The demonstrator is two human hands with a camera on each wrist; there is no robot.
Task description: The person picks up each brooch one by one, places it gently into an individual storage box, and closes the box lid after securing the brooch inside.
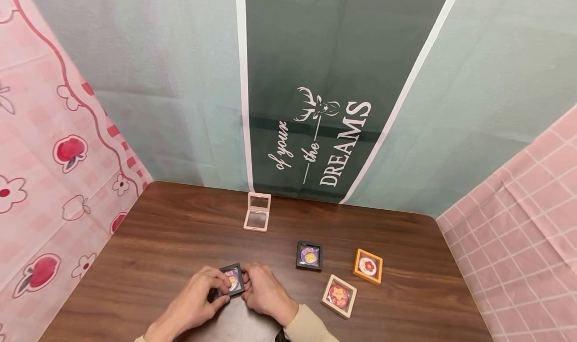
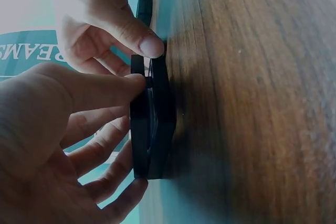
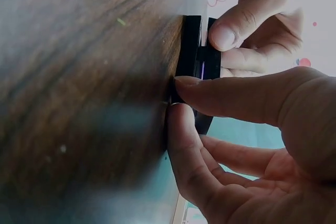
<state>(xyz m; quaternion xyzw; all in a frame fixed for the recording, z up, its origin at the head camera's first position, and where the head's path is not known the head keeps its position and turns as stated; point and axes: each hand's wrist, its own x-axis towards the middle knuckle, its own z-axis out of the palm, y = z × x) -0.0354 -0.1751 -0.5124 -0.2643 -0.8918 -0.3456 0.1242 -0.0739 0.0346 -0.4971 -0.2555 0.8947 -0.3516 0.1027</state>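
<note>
A small black square display frame (image 1: 235, 277) with a clear window and a purple and yellow round badge lies low over the table, between both hands. My left hand (image 1: 194, 294) pinches its left side, thumb on the near edge of the upper half and fingers over the top. On the opposite side my right hand (image 1: 267, 289) grips the frame's edge, its thumb (image 3: 194, 90) against the lower half. In the left wrist view a thin gap shows between the two halves of the black frame (image 2: 165, 108). The badge is partly hidden by left fingers.
A pale pink frame (image 1: 257, 219) lies unfolded near the back edge. To the right are another black frame (image 1: 309, 267), an orange frame (image 1: 359, 269) and a cream frame (image 1: 331, 307), each with a badge. Fabric hangings (image 1: 180, 131) surround the wooden table (image 1: 180, 232).
</note>
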